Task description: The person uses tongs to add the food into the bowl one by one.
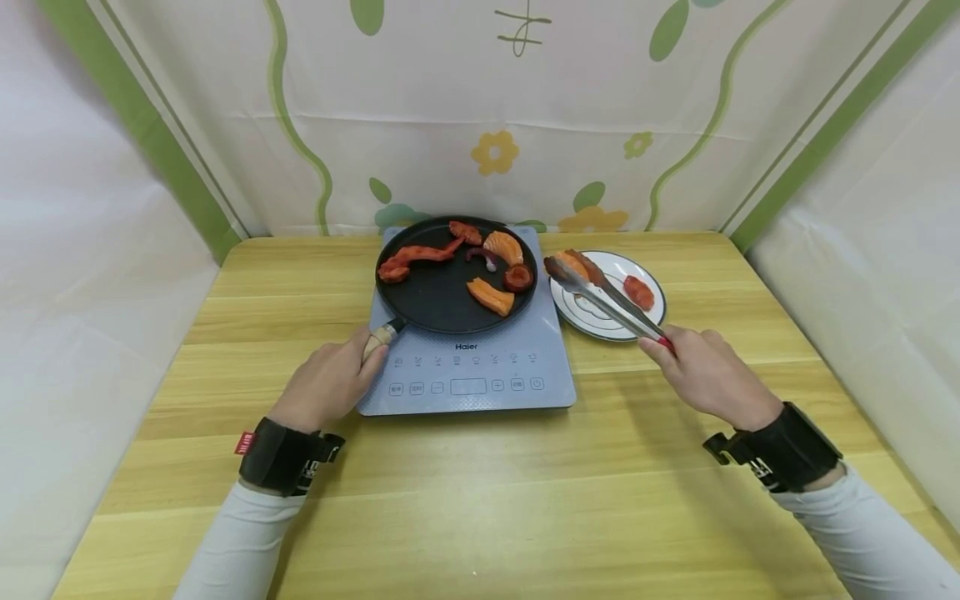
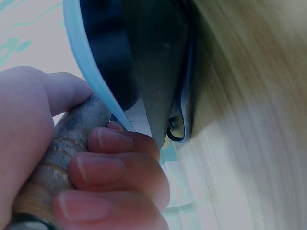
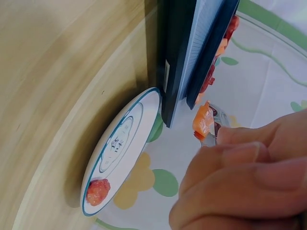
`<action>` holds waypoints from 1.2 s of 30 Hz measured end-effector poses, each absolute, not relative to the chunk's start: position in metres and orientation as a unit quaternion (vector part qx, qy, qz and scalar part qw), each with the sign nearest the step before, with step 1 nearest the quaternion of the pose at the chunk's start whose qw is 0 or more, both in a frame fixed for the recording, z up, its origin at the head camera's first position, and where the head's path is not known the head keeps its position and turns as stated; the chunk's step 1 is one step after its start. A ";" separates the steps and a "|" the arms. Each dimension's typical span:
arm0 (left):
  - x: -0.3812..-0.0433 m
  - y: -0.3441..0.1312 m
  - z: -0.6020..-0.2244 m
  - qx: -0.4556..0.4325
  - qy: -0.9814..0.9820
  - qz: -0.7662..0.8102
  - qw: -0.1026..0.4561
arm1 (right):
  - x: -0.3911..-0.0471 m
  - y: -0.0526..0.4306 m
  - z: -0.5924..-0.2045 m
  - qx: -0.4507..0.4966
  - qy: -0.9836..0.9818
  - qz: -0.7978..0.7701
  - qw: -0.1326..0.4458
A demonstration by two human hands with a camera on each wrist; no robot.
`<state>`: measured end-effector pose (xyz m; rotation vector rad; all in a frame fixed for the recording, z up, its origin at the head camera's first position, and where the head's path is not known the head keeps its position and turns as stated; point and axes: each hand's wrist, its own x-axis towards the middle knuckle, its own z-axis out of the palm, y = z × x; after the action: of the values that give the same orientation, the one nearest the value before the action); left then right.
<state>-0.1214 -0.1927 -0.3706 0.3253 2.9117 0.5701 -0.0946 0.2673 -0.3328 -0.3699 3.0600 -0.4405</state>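
My left hand [image 1: 330, 379] grips the wooden handle [image 1: 378, 340] of a black frying pan [image 1: 431, 308], fingers wrapped round it in the left wrist view. My right hand [image 1: 712, 375] holds metal tongs [image 1: 618, 310] with red near the grip. Between their tips is an orange, salmon-like piece [image 3: 204, 120], raised above the plate's left side. A red meat-like piece [image 1: 639, 293] lies on the white, blue-rimmed plate [image 1: 592, 318]. In the pan are a long red strip [image 1: 423, 255], orange pieces [image 1: 491, 297], a round brown-red piece [image 1: 518, 277] and a small purple piece [image 1: 483, 257].
Under the pan sits a grey-blue Haier induction cooker [image 1: 468, 400] with a touch panel at its front. It stands on a wooden table [image 1: 480, 500], left of the plate. A patterned white cloth [image 1: 435, 150] hangs behind, with white cloth walls at both sides.
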 end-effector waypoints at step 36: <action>-0.122 -0.193 -0.371 0.109 0.972 0.190 0.078 | -0.097 0.237 -0.320 -0.136 0.983 -0.120 0.023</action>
<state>-0.1218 -0.1929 -0.3714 0.3267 2.9115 0.5700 -0.0965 0.2366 -0.3199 -0.4215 3.0440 -0.3711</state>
